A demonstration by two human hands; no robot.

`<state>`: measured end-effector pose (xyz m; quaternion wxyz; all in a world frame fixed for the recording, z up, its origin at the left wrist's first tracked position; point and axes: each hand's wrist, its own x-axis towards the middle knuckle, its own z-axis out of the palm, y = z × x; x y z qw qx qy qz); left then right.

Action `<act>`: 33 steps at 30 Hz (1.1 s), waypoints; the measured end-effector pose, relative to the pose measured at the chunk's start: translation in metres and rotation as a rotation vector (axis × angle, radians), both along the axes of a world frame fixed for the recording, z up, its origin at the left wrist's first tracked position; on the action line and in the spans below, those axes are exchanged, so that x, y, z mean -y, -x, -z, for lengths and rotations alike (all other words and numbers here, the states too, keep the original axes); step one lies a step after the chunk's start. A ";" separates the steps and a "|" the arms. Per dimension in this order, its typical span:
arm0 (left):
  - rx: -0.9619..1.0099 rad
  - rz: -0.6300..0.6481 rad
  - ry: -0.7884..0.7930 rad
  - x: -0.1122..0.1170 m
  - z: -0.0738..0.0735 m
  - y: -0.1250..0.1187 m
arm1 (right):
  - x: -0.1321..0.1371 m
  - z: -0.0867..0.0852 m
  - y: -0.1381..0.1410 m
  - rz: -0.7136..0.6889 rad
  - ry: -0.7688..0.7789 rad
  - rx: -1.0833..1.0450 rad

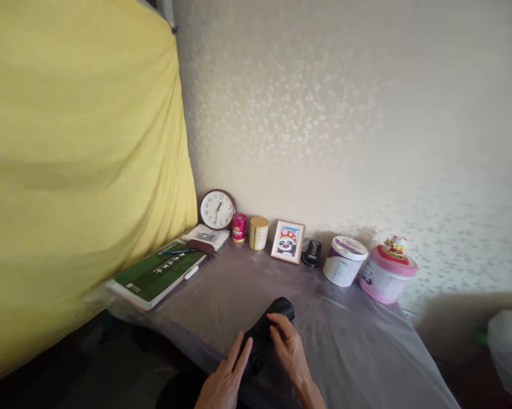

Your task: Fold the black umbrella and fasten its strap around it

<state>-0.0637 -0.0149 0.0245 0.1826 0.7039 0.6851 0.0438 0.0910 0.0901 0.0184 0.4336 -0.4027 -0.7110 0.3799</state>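
Note:
A black rolled-up folding umbrella (261, 335) lies slantwise near the table's front edge, its far end pointing up and to the right. My left hand (228, 372) rests against the near left side of it, two fingers stretched out and apart; the rest of that hand is partly hidden. From the right, my right hand (288, 343) bends over the umbrella, thumb and forefinger pinching its black cloth near the far end. Part of the umbrella's near end is covered by my hands.
Along the wall stand a clock (217, 209), a pink can (239, 228), a yellow-lidded can (259, 233), a panda picture frame (287, 241), a small black device (312, 253), a white tub (345, 261) and a pink tub (387, 274). Left lies a green book (159, 275) beside a yellow curtain (80, 159).

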 end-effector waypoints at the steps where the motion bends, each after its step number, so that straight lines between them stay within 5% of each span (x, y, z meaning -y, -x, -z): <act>1: -0.001 -0.006 0.017 -0.001 -0.002 0.000 | -0.002 -0.001 0.003 -0.025 -0.033 0.040; 12: 0.132 0.060 0.028 -0.023 0.043 0.019 | -0.003 -0.004 0.022 -0.040 -0.057 0.211; 22: 0.084 0.100 -0.047 0.003 0.005 0.015 | -0.001 -0.001 0.028 0.026 -0.005 0.089; 28: 0.043 0.102 -0.052 0.008 0.006 0.012 | 0.014 -0.006 0.016 0.044 0.166 -0.135; 33: 0.059 0.101 -0.096 0.009 0.006 0.013 | 0.038 -0.008 -0.027 0.109 0.253 -0.170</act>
